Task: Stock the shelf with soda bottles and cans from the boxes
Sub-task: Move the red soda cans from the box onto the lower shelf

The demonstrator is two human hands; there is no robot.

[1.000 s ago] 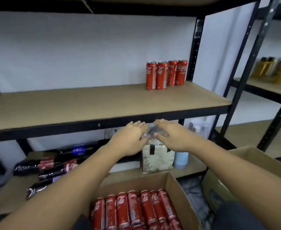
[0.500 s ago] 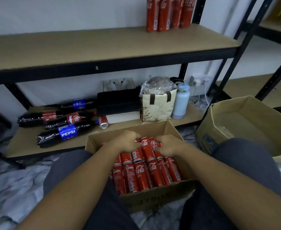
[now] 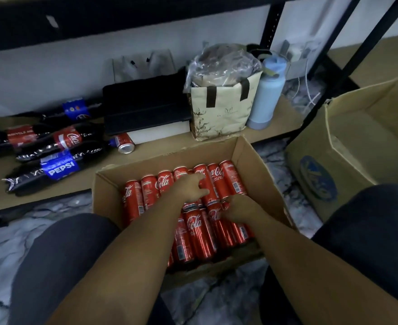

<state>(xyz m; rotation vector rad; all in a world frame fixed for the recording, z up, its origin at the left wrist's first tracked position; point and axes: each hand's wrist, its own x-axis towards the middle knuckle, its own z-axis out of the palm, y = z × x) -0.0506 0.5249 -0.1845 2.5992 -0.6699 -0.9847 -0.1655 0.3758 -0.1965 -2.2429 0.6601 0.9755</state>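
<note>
An open cardboard box (image 3: 104,184) on the floor between my knees holds several red cola cans (image 3: 193,233) lying in two rows. My left hand (image 3: 188,188) reaches into the far row, its fingers curled round one red cola can (image 3: 211,198). Just to the right, my right hand (image 3: 238,207) is curled over the top end of a can in the near row (image 3: 219,228). Which can it grips is partly hidden by the hand. The upper shelf board is out of view.
On the low shelf board (image 3: 83,184) lie several dark soda bottles (image 3: 62,141), one loose can (image 3: 125,144), a black case (image 3: 146,106), a tote bag (image 3: 221,111) and a blue flask (image 3: 266,95). An empty cardboard box (image 3: 357,141) stands at the right beside a black shelf post (image 3: 270,26).
My view dropped from the upper shelf to the box on the floor. Both hands came down from shelf height into the box and now close on cans.
</note>
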